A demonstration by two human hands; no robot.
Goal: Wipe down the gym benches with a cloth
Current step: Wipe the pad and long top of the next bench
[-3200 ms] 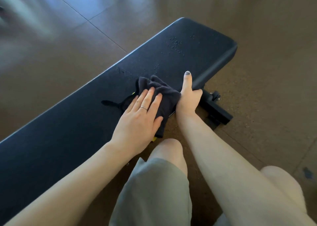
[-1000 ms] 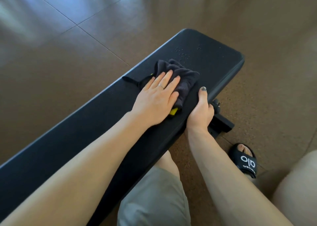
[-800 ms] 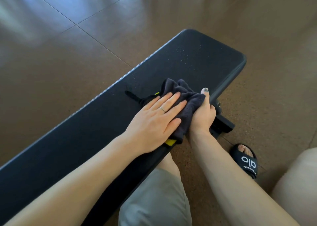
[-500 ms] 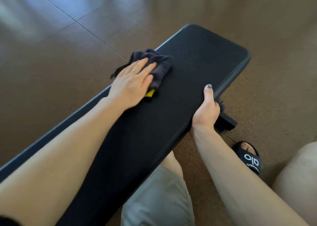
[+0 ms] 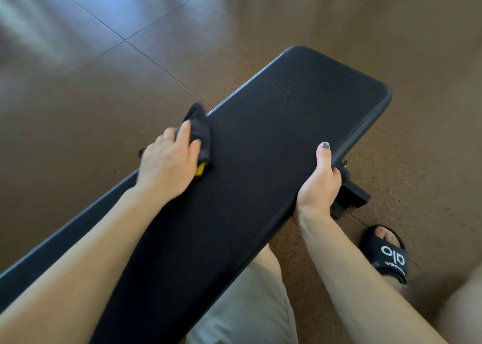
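A long black padded gym bench (image 5: 260, 174) runs from lower left to upper right. My left hand (image 5: 167, 163) holds a dark cloth (image 5: 200, 132) with a yellow tag against the bench's far edge, fingers curled over that edge. My right hand (image 5: 319, 184) grips the near edge, thumb flat on top and fingers hidden underneath. Small water droplets (image 5: 289, 90) sit on the pad near its far end.
The bench's black metal foot (image 5: 349, 200) sticks out under the near edge beside my right hand. My foot in a black sandal (image 5: 388, 255) stands on the brown floor at the right. My knee in grey shorts (image 5: 247, 309) is just below the bench.
My left hand has swept the cloth back and forth across the pad and has now reached the far edge, a little toward me. My right hand has kept its grip on the near edge.
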